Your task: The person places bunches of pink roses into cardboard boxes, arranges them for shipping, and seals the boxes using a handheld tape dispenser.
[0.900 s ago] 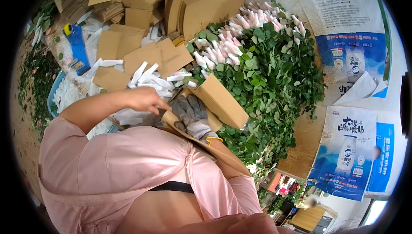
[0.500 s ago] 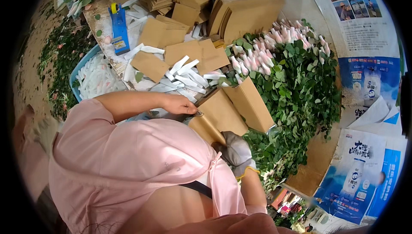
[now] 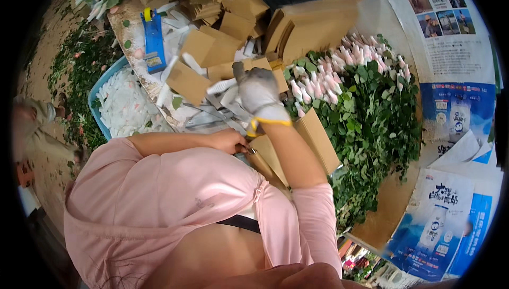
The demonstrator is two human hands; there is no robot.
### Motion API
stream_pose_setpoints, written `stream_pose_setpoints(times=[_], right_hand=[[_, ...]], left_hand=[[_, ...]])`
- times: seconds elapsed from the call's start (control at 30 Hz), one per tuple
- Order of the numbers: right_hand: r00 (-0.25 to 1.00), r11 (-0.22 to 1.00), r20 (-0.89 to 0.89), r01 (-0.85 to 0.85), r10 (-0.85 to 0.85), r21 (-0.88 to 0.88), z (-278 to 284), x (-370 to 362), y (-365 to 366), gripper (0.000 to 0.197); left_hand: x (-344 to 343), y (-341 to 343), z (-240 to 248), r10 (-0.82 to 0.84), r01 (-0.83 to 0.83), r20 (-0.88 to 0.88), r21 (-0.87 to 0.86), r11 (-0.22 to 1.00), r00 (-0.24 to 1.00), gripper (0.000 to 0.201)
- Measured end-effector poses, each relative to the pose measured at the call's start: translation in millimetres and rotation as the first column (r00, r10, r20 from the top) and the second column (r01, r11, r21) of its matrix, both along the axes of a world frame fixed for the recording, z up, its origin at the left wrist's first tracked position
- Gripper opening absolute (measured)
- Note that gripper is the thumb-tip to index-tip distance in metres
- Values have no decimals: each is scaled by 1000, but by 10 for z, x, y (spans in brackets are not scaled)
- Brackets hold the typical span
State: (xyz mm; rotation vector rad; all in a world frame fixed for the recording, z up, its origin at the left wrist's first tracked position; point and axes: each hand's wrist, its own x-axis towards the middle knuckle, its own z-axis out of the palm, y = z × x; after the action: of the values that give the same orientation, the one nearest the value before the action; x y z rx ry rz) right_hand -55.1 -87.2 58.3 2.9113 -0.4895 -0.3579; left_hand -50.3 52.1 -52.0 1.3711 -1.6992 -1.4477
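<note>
At the near edge of the work surface, my bare left hand point(image 3: 229, 141) is closed on the upper edge of a folded brown cardboard sheet point(image 3: 266, 157). A small shiny spot shows at its fingertips, too small to name. My right hand point(image 3: 260, 92), in a grey-white glove with a yellow cuff, reaches across over white mesh sleeves point(image 3: 214, 101). Its thumb stands apart from the fingers, close to loose cardboard pieces point(image 3: 274, 71), and I see nothing held in it. My right forearm hides part of the folded sheet. An upright cardboard panel point(image 3: 318, 141) stands just right of that arm.
Roses in pale net sleeves point(image 3: 339, 69) lie in a leafy heap at right. A blue tape dispenser point(image 3: 154, 42) sits at the far left, near a blue tub point(image 3: 97, 110) of white sleeves. Stacked cardboard point(image 3: 318, 26) lines the back. Another person's legs point(image 3: 40, 124) show at left.
My right hand has left the lower end of the folded cardboard and moved up and away to the loose pieces. My left hand keeps its hold, slightly lower in view.
</note>
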Motion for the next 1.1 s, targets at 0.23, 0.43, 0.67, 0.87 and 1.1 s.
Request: stream_pose_setpoints(times=[0.23,0.43,0.67,0.87,1.1], right_hand=[[579,218,127,90,-805,972,1145,-1941,586,47],[111,-627,-640,131,-760,768,1179,-2429,455,39],[430,-122,-449,602,-783,789,101,-2186,306,35],[432,6,-329,613,-840,790,-191,-2323,435,43],[643,330,-88,501,-761,800,-459,-2397,487,40]], left_hand=[[-34,3,35,100,-98,-61,41,994,993,19],[13,7,63,91,-92,-65,-13,996,994,15],[32,18,-124,46,-47,-49,-38,998,998,23],[158,-91,119,-175,181,144,-30,983,974,23],[-48,-786,521,-333,387,196,-464,797,922,73]])
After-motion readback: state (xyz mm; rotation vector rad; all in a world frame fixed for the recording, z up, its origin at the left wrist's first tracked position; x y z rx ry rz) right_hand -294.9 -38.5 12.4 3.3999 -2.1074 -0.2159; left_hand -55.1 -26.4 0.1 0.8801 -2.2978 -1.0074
